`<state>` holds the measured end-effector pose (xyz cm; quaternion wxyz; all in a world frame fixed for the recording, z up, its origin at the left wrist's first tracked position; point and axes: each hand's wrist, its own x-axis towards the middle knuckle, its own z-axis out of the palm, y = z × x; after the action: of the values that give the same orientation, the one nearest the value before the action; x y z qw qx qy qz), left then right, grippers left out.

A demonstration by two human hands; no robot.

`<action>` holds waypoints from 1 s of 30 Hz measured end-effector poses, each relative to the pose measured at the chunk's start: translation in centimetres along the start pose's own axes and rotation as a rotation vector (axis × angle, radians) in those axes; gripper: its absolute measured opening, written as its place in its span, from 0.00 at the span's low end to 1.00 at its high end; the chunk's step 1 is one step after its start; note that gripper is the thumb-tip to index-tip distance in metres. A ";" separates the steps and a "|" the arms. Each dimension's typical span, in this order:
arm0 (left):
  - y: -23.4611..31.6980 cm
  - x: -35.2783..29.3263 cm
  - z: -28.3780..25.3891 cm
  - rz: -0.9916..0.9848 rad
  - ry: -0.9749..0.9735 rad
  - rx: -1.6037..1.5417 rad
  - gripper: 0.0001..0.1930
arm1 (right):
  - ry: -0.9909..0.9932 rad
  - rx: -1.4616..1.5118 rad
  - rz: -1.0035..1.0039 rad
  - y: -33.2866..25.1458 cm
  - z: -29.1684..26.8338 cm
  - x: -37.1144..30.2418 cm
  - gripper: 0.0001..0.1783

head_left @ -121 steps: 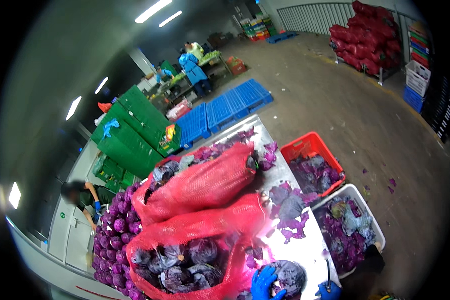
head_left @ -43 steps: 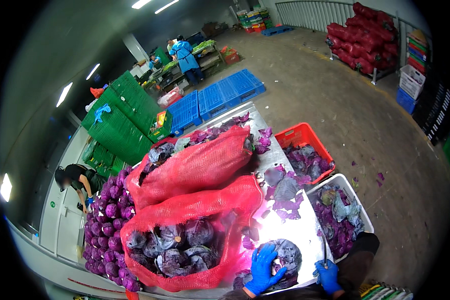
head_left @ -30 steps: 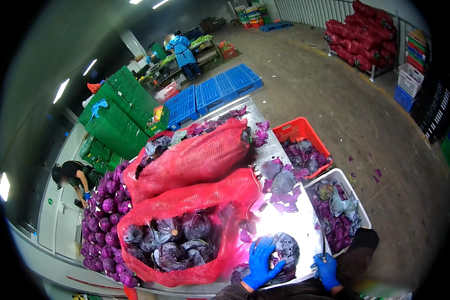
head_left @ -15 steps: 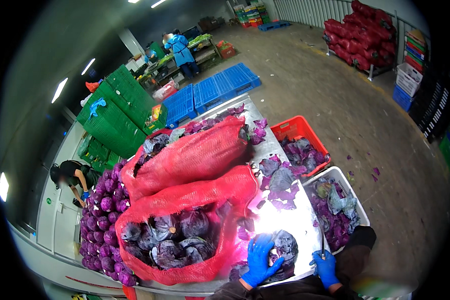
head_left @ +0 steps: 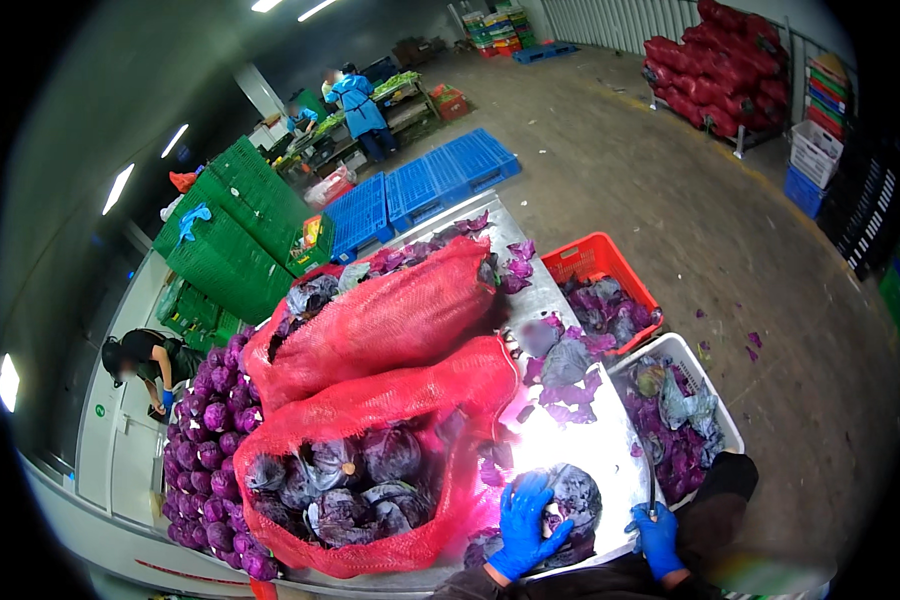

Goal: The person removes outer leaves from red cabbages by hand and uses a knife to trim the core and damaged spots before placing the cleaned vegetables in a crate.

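Note:
A blue glove covers my left hand [head_left: 526,528], whose fingers curve over a red cabbage [head_left: 579,495] and hold it on the metal table at the near edge. The cabbage has dark outer leaves, and its pale cut stem end shows beside my thumb. My right hand [head_left: 656,541], also gloved in blue, grips a knife [head_left: 652,482] at the table's right edge, blade upward and apart from the cabbage. Left of my hands lies an open red mesh sack [head_left: 410,380] with several dark red cabbages [head_left: 390,452] showing in its mouth.
Behind it lies another filled red mesh sack [head_left: 380,325]. Trimmed purple cabbages [head_left: 205,450] are piled at the left. Loose leaves [head_left: 567,362] lie on the metal table [head_left: 530,290]. A white crate [head_left: 727,425] and a red crate [head_left: 610,262] hold leaves. Another person [head_left: 150,360] bends at far left.
The view has shifted very slightly. My left hand remains on the cabbage and my right hand still holds the knife beside the table.

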<state>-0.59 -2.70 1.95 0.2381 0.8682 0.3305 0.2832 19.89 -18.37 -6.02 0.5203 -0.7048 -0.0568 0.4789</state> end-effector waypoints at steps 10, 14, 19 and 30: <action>-0.2 0.2 0.2 0.000 0.001 0.032 0.37 | -0.019 0.007 -0.036 0.7 -0.1 0.4 0.06; -0.2 0.2 0.2 0.020 0.013 0.055 0.38 | -0.023 0.019 -0.015 0.1 0.1 0.1 0.06; 0.0 0.3 0.1 0.023 0.019 0.044 0.39 | -0.007 0.013 -0.030 -0.1 0.2 -0.1 0.07; 0.4 -0.2 0.1 -0.026 0.021 -0.005 0.37 | -0.020 0.010 -0.084 1.2 0.0 0.5 0.09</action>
<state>-0.45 -3.14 2.05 0.2404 0.8603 0.3435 0.2899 19.68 -18.64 -7.30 0.5429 -0.6942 -0.0891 0.4640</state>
